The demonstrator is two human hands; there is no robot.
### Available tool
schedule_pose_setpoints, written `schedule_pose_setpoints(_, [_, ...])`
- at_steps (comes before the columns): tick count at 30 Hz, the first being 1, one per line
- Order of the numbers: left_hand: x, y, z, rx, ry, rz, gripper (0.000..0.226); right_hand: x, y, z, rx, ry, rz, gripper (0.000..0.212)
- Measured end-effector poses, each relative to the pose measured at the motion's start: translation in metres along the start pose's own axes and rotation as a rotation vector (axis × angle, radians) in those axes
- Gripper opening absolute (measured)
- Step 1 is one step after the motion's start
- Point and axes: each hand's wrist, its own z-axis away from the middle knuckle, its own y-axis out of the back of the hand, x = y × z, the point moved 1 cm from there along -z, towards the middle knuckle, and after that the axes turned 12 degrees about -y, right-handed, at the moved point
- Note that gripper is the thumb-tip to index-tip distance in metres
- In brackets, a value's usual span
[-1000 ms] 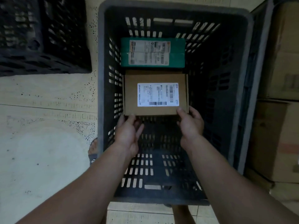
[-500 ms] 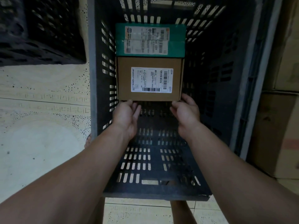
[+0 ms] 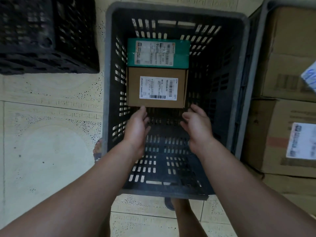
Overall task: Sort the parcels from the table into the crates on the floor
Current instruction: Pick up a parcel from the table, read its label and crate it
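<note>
Inside the dark crate (image 3: 162,193), the left hand (image 3: 136,127) and right hand (image 3: 196,127) hover, each grip released, at the near edge of the brown parcel (image 3: 156,88), which lies label-up against the green parcel (image 3: 158,53) beyond; lifting straight up should avoid nudging it

Two bare forearms (image 3: 89,190) extended forward from the lower corners, side by side. The left grip (image 3: 137,124) and right grip (image 3: 196,124) faced each other (palms inward), fingers relaxed and slightly curved, both empty, a gap between them.
</note>
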Motion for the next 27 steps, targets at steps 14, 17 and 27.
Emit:
schedule_pose_setpoints(14, [0.077, -0.049, 0.176, -0.058, -0.478, -0.15, 0.031, -0.045, 0.077, 0.176, -0.109, 0.24, 0.042, 0.043])
schedule_pose_setpoints(17, [0.09, -0.054, 0.222, -0.103, -0.554, -0.173, 0.03, -0.047, 0.098, 0.228, -0.134, 0.296, 0.005, 0.039])
schedule_pose_setpoints(27, [0.133, -0.042, 0.415, -0.296, -0.696, -0.133, 0.034, -0.014, 0.174, 0.434, -0.162, 0.534, -0.086, 0.039])
